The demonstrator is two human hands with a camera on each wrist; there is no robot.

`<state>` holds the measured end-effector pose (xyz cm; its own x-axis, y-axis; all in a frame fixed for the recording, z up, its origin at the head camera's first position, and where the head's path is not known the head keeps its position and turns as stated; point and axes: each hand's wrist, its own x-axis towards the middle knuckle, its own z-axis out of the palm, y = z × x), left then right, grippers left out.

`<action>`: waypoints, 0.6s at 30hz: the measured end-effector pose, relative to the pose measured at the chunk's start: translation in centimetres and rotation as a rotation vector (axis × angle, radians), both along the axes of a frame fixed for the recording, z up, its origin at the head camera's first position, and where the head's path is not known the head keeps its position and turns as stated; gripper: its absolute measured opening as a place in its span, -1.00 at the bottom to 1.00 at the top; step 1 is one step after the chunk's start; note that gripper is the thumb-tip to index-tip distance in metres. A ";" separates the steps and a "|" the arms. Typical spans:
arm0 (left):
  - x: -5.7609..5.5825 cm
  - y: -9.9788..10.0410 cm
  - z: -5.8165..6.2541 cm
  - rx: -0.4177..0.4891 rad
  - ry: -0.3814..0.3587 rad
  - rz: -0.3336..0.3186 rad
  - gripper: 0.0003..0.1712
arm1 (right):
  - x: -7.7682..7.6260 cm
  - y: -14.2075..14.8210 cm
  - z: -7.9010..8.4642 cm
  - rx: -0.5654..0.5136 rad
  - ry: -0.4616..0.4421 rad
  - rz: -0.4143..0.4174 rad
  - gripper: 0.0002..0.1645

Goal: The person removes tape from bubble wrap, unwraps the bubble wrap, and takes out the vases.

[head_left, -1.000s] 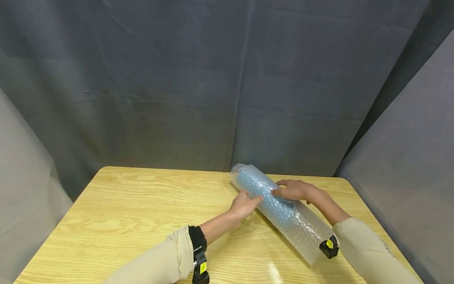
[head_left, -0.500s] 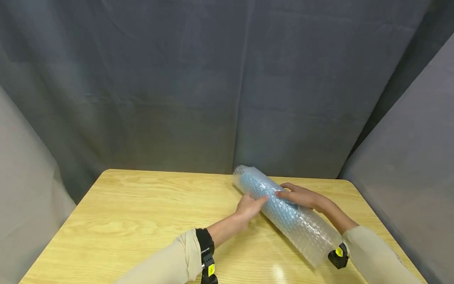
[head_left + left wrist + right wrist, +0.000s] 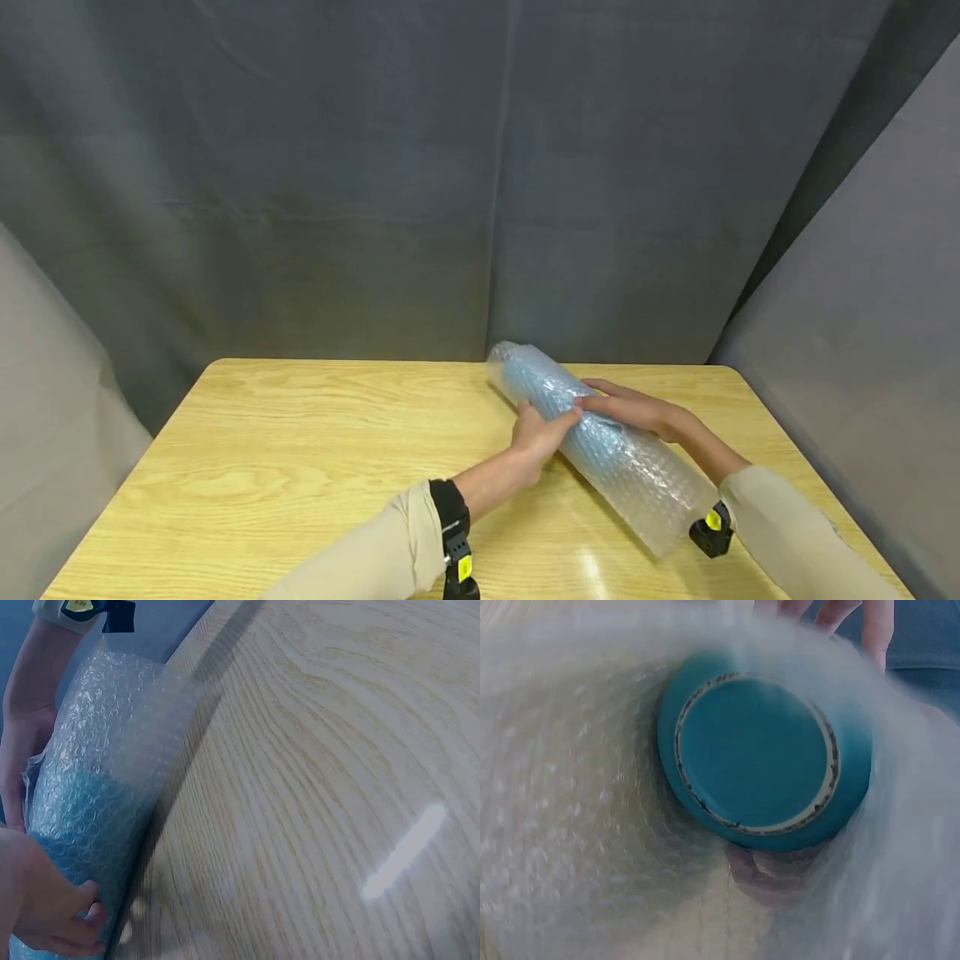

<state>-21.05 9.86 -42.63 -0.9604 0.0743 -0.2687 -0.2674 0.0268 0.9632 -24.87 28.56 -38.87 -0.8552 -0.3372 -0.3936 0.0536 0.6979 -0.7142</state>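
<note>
A roll of clear bubble wrap [image 3: 651,492] lies slantwise on the right half of the table, its upper end near the back edge. Inside it is a teal ceramic vessel [image 3: 754,754]; through the wrap's open end the right wrist view shows its round base with a rough pale ring. My left hand [image 3: 538,435] grips the roll's near side, thumb over the top, fingers [image 3: 71,934] curled against the wrap. From the far side my right hand [image 3: 637,412] holds the roll, its thumb close to the left thumb. Some right fingers are hidden behind the roll.
The wood-grain table [image 3: 285,467] stretches out to the left of the roll. A grey curtain [image 3: 337,208] hangs behind its back edge, and pale cloth [image 3: 877,375] stands along the right side.
My left hand has shifted right and its thumb farther over the roll, up to the right thumb. The right hand keeps its hold, and the roll stays nearly in place.
</note>
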 end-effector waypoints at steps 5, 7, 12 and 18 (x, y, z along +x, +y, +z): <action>0.0 -0.1 0.2 0.001 -0.003 0.001 0.20 | 0.0 -0.4 -0.2 -0.025 -0.033 -0.015 0.00; 0.0 -0.2 0.2 -0.003 -0.002 0.005 0.20 | 0.0 -0.5 -0.4 -0.050 -0.035 -0.027 -0.01; 0.2 -0.2 -0.1 -0.005 0.000 0.018 0.21 | 0.2 -1.1 -0.8 -0.097 -0.041 -0.068 -0.02; 0.3 -0.1 -0.6 -0.025 0.007 0.036 0.21 | 0.3 -1.6 -1.0 -0.082 -0.027 -0.109 0.02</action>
<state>-20.74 9.81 -43.19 -0.9641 0.0330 -0.2634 -0.2620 0.0411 0.9642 -24.62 26.97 -39.89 -0.8779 -0.2749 -0.3919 0.1459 0.6261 -0.7660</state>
